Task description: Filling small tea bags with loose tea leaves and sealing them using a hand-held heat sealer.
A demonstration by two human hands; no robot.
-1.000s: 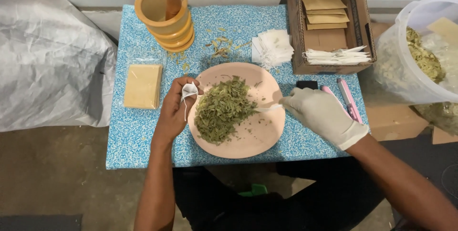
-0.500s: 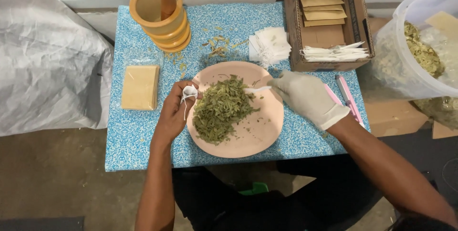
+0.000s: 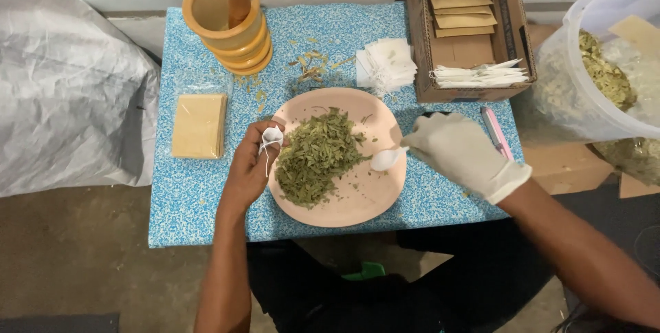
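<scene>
- Lying at the far left of the blue speckled worktop [image 3: 206,216], a flat tan packet [image 3: 199,125] sits in a clear sleeve; behind it stands a wooden mortar [image 3: 227,23] with its pestle upright.
- The left hand [image 3: 249,168], bare, is pinched shut on a small white mesh bag [image 3: 270,138] at the plate's left rim; the bag looks light, limp and easily torn, best held at its mouth.
- On the pink plate [image 3: 357,202] lies a heap of dried green leaves [image 3: 317,154], brittle and loose.
- The right hand [image 3: 459,151], gloved, is closed on a white spoon [image 3: 386,159] over the plate; further right stand a cardboard box [image 3: 467,37] and a tub [image 3: 605,65].
</scene>
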